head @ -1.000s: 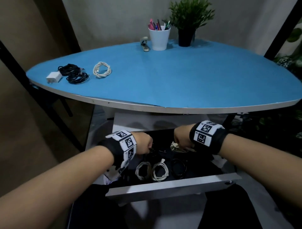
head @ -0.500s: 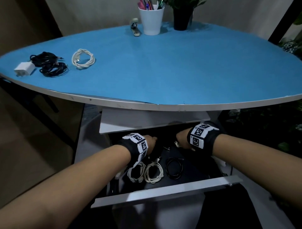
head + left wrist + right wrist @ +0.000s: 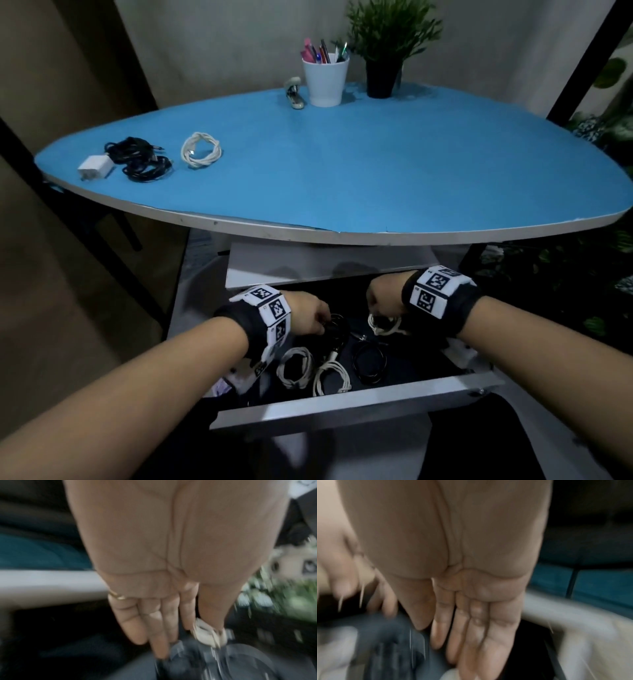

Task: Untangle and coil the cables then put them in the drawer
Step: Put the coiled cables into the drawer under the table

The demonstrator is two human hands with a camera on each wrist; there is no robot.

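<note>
coils already in drawer; table cables remain; left hand and right hand straight-fingered, grip uncertain.

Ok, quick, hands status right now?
Left hand: fingers straight at the black coil; grip cannot be told.
Right hand: open, fingers straight over the white coil.

Open drawer: white coils, black coil inside. Far-left tabletop: black cables, white coil.
</note>
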